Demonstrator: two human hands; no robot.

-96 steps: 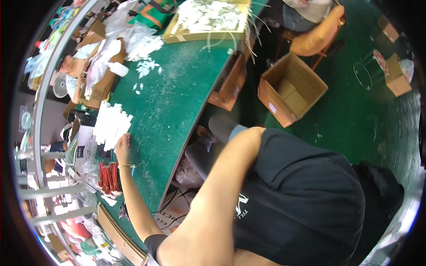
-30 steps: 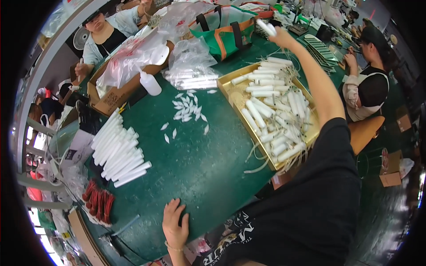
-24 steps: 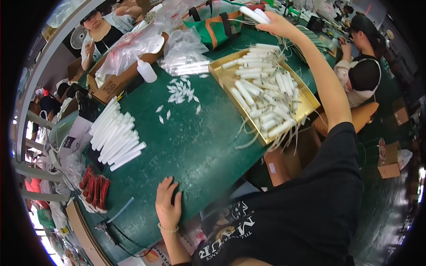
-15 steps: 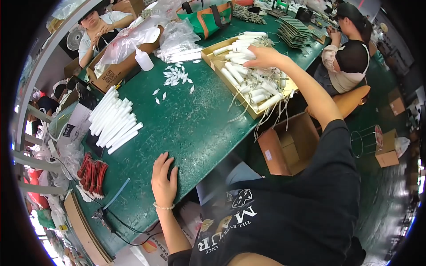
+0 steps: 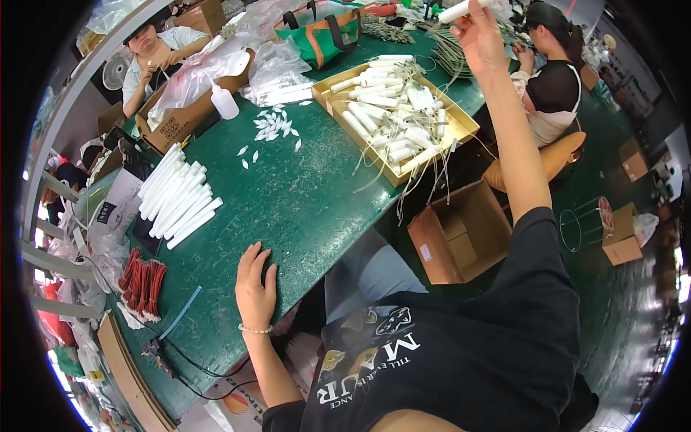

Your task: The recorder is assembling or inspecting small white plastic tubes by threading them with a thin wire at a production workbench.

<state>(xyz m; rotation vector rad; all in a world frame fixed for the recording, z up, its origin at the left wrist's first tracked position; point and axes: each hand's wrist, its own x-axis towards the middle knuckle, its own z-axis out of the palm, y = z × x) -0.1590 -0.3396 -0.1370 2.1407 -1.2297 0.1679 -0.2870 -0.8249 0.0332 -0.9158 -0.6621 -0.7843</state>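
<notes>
My right hand is raised at the far right of the table, its fingers closed on a white tube. Below and left of it sits a shallow yellow cardboard tray, heaped with white tubes whose thin pale wires hang over the near edge. My left hand lies on the near edge of the green table, fingers stretched out and holding nothing. Ahead and left of it is a stack of longer white tubes. Small white pointed pieces are scattered farther back.
Red wire bundles, a blue strip and a black corded tool lie at left. A white squeeze bottle and a green bag stand farther back. An open carton is below the table edge. Two people sit at the table.
My right hand has left the tray, moving up and away to the right, and now holds up a white tube. My left hand stays resting on the table. The whole view has shifted slightly.
</notes>
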